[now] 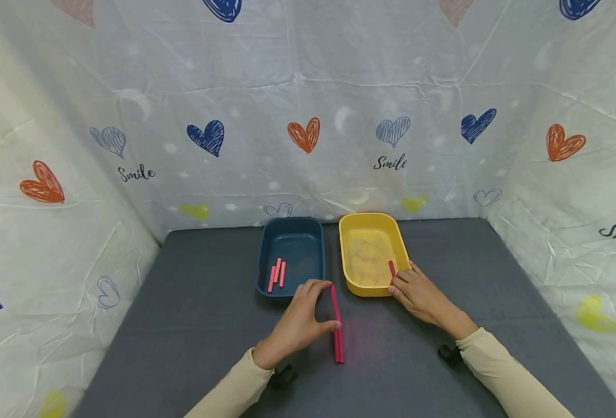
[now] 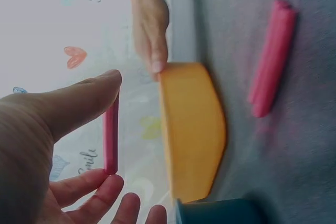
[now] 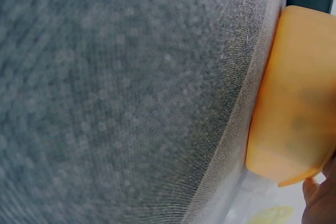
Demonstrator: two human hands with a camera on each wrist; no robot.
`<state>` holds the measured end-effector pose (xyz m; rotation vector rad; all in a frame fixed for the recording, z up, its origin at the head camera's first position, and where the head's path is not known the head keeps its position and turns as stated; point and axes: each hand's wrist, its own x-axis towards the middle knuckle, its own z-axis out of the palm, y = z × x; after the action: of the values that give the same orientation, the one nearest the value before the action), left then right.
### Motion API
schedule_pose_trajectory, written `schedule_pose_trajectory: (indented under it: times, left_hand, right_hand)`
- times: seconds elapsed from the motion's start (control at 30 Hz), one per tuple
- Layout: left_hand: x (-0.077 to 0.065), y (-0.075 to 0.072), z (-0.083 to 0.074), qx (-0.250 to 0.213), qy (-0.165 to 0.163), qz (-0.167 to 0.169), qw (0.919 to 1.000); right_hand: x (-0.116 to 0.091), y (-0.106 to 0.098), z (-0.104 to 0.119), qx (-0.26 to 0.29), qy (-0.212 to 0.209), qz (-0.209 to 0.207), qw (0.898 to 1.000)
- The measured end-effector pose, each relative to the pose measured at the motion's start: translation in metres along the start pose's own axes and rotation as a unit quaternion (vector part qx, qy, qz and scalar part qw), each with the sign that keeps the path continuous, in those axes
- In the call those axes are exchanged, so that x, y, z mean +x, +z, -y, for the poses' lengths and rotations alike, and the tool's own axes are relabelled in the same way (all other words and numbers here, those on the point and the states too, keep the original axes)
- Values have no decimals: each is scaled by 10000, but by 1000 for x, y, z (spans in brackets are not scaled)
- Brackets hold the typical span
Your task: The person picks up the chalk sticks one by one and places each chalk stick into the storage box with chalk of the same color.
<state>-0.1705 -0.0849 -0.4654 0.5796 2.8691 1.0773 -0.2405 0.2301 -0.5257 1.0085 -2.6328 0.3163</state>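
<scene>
**Pink stick (image 2: 111,140) pinched at its ends**

Left hand (image 1: 299,318) holds it, thumb to fingertips; two sticks (image 1: 338,348) lie close by on worktop (image 1: 208,337). Right hand (image 1: 424,296) grips rim of yellow tray (image 1: 362,290); whether also the stub (image 1: 392,267) there, cannot tell. Blue tray (image 1: 308,255): three sticks (image 1: 282,274).

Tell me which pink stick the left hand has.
The raised stick pinched at both ends by the left hand; other sticks lie on the grey cloth, three pieces in the blue tray, one piece at the right hand.
</scene>
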Motion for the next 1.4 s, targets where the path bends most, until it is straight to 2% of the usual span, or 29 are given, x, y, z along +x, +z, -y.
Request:
schedule_pose_trajectory:
  times: [0.27, 0.73, 1.17, 1.4]
  left_hand:
    - [22, -4, -6, -361, -83, -143, 9992]
    - [72, 5, -9, -784, 20, -205, 9967]
    - [115, 20, -12, -875, 201, -23, 9960]
    - [135, 30, -12, -653, 229, 71, 9976]
  right_hand:
    - [0, -1, -1, -67, -101, -118, 9999]
    - [0, 0, 0, -100, -59, -90, 9999]
    - [0, 1, -1, -27, 11, -26, 10000]
    - [0, -1, 0, -11, 29, 31, 10000]
